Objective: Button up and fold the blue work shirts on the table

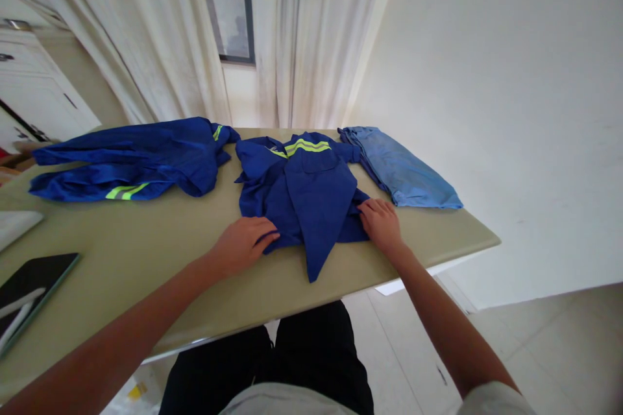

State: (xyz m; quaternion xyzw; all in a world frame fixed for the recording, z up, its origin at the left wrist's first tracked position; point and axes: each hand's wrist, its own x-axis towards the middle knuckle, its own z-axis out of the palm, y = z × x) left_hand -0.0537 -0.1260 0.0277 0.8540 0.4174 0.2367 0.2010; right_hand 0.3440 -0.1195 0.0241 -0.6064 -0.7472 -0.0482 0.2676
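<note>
A dark blue work jacket (pixel 321 191) with a yellow-and-silver reflective band across its chest lies on the table in front of me. One pointed front flap hangs toward me over the rest of the cloth. My left hand (pixel 243 243) pinches the jacket's near left corner between thumb and fingers. At the near right edge, my right hand (pixel 382 224) is closed on the jacket's cloth, its fingertips partly hidden in the folds.
Blue work trousers (pixel 146 155) with reflective bands lie at the left. Folded light blue clothing (pixel 409 168) rests at the right, touching the jacket's sleeve. A dark tablet (pixel 51 269) with white pens sits at the table's (pixel 195 240) left. Curtains (pixel 165 32) and a wall border the far side.
</note>
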